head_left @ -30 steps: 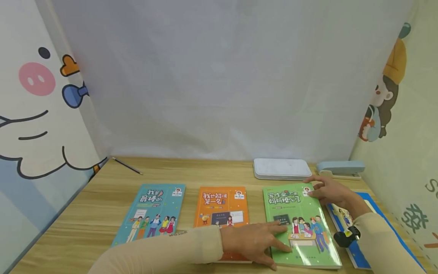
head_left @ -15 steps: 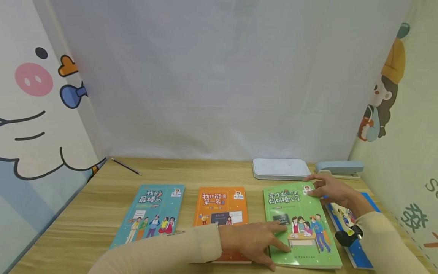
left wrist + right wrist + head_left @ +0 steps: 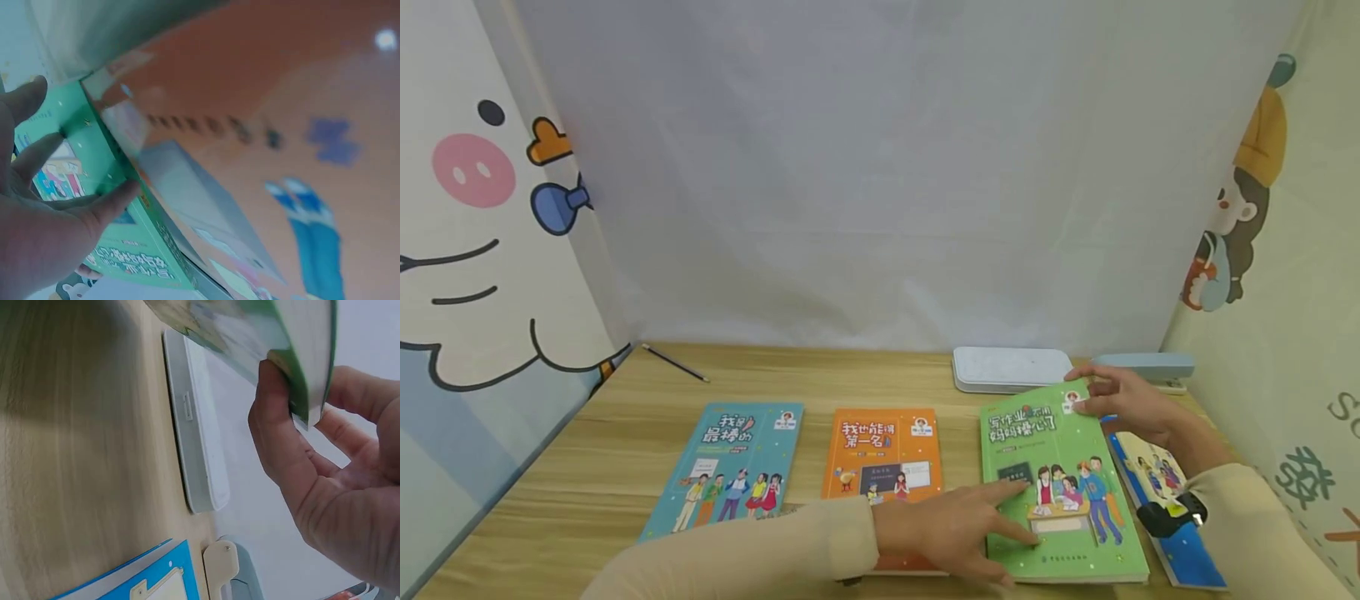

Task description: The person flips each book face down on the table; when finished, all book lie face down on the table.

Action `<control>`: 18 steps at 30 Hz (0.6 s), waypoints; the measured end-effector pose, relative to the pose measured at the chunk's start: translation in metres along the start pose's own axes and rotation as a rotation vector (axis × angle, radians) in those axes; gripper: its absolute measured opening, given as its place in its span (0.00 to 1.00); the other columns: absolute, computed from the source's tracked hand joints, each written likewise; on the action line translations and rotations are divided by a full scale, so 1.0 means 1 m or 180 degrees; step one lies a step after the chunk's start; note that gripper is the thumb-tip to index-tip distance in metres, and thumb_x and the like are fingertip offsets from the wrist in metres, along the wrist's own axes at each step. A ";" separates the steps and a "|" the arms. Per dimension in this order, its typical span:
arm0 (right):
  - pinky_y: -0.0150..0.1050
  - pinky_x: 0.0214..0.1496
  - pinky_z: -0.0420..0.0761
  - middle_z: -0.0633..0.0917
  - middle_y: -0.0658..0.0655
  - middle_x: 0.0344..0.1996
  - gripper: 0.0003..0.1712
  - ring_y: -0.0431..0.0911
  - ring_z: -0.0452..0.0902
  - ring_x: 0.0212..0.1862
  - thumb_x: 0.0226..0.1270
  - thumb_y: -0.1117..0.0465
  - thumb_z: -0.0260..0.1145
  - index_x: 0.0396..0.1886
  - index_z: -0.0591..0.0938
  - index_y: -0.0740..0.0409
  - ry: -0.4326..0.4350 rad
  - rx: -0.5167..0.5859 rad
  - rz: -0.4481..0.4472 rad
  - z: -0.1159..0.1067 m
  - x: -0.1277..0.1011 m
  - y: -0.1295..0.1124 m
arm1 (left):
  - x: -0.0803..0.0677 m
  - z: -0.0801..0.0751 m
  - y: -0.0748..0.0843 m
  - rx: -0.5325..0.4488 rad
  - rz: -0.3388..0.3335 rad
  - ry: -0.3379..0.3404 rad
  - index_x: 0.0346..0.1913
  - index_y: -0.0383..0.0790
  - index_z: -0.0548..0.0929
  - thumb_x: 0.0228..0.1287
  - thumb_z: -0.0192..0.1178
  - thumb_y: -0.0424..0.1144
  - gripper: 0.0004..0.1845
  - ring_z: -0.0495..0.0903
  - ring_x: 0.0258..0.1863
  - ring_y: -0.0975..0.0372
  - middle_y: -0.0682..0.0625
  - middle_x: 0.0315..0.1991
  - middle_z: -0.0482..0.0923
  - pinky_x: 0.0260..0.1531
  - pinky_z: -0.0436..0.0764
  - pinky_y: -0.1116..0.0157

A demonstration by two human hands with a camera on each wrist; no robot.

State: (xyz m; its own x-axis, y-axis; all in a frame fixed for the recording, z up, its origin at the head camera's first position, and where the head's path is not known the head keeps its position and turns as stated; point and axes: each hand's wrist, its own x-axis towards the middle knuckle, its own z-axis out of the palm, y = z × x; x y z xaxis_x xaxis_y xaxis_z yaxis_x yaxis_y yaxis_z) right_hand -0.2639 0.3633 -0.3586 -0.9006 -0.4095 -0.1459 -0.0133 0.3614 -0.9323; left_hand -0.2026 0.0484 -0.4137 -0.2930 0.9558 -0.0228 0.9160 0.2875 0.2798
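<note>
Pinching one raised corner of the green book (image 3: 1063, 483), lower right of the frame, my right grip (image 3: 1131, 408) holds snugly; my left grip (image 3: 955, 533), spread partly over it, probably steadies it.

I find a study corner, indoors, fitted out for children; whether it belongs to a home or a classroom I cannot determine. Before me is a wood-grain desk (image 3: 602, 442). On it I record illustrated books (image 3: 1052, 454), their covers bearing drawn children (image 3: 1071, 496), with Chinese titles (image 3: 1020, 427) on three of them. A pencil (image 3: 675, 363) lies at the back left; a white case (image 3: 1011, 367) and a pale blue stapler (image 3: 1146, 362) sit near the back edge. A plain pale sheet (image 3: 880, 183) hangs behind. The left wall (image 3: 445, 321) carries a large cartoon with a pink snout (image 3: 473, 171); the right wall (image 3: 1311, 208) carries a printed figure (image 3: 1247, 208) in an orange hat, plus lettering (image 3: 1303, 473).
</note>
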 end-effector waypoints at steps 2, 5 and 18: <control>0.48 0.44 0.87 0.80 0.55 0.44 0.20 0.46 0.85 0.44 0.74 0.64 0.60 0.62 0.69 0.51 0.0025 0.0000 -0.0026 0.001 -0.001 -0.003 | 0.000 -0.001 0.004 -0.0072 -0.0054 0.0066 0.69 0.57 0.75 0.67 0.63 0.55 0.28 0.54 0.79 0.56 0.41 0.79 0.53 0.74 0.61 0.64; 0.49 0.43 0.88 0.81 0.54 0.44 0.19 0.46 0.85 0.44 0.75 0.64 0.60 0.62 0.71 0.49 0.0057 0.0030 -0.0078 0.001 -0.003 -0.007 | 0.000 -0.002 0.010 -0.0105 -0.0175 0.0151 0.69 0.58 0.75 0.68 0.63 0.54 0.28 0.56 0.78 0.56 0.42 0.79 0.55 0.73 0.63 0.63; 0.46 0.39 0.89 0.79 0.54 0.41 0.16 0.45 0.86 0.39 0.74 0.66 0.59 0.58 0.72 0.49 0.0608 -0.0226 -0.0433 0.004 -0.012 -0.043 | 0.009 -0.008 0.019 -0.0084 -0.0652 0.0796 0.75 0.60 0.66 0.65 0.66 0.49 0.36 0.61 0.75 0.56 0.46 0.77 0.56 0.71 0.68 0.60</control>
State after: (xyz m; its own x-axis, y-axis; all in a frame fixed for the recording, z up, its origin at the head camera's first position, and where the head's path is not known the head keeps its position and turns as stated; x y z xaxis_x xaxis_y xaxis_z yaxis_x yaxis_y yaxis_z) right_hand -0.2506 0.3490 -0.3181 -0.9542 -0.2949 0.0508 -0.1644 0.3746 -0.9125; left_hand -0.1905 0.0623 -0.4007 -0.5317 0.8327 0.1543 0.8246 0.4675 0.3186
